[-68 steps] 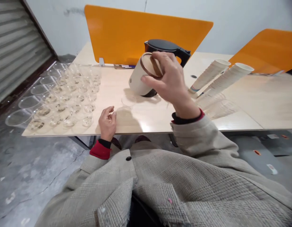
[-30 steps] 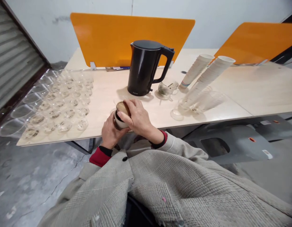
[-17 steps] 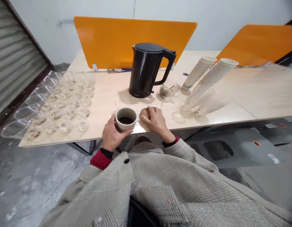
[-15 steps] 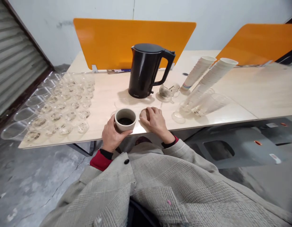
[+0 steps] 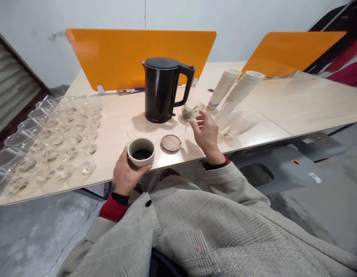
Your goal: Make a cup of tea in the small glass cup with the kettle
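My left hand [image 5: 128, 173] is wrapped round a pale cup [image 5: 150, 159] with dark contents, near the table's front edge. A round wooden lid or coaster [image 5: 171, 142] lies flat just right of the cup. My right hand [image 5: 206, 132] is raised with bent fingers apart and nothing in them, close to a ribbed glass cup [image 5: 189, 112] that holds something thin, perhaps a spoon. Behind the wooden disc stands a black electric kettle [image 5: 158, 94], its handle turned right.
Rows of clear plastic cups [image 5: 64, 154] with dark bits in them fill the table's left end. Stacked paper cups [image 5: 226, 86] and clear cups [image 5: 238, 121] stand on the right. An orange divider [image 5: 117, 57] rises behind the kettle. Grey chairs [image 5: 288, 161] are below the table [image 5: 282, 104].
My right hand has let go of the wooden disc and moved right and up towards the glass cup. My left hand still holds the pale cup. The view has turned slightly right.
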The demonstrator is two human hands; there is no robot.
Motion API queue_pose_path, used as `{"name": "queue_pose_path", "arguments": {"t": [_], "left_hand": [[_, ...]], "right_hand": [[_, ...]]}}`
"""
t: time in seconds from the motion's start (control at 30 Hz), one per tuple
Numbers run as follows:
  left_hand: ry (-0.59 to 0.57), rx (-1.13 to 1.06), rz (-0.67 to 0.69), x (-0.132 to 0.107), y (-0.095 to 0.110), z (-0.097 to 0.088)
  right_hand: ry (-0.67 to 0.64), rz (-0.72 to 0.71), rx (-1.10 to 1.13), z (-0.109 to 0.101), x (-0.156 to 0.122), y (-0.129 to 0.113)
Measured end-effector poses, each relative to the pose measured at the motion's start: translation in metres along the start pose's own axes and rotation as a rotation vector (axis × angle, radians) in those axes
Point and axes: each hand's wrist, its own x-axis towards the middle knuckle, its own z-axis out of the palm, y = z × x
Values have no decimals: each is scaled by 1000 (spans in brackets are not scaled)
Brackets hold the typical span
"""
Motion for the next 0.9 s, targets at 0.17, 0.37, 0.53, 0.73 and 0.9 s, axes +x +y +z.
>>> {"name": "queue_pose_path", "arguments": {"t": [0.17,0.37,0.53,0.73,0.9], "left_hand": [[-3,1,6,1,0,0],[5,6,4,0,-1,1],[-8,2,-3,-1,0,1],[-26,4,-6,-1,2,0],[-55,-17,37,-1,4,-3]], "right_hand": [[13,23,-66,9,33,8],[-16,78,-162,25,58,14],[28,161,-151,41,80,23],[170,105,-44,30,87,22],[305,48,-88,-27,48,-21]]}}
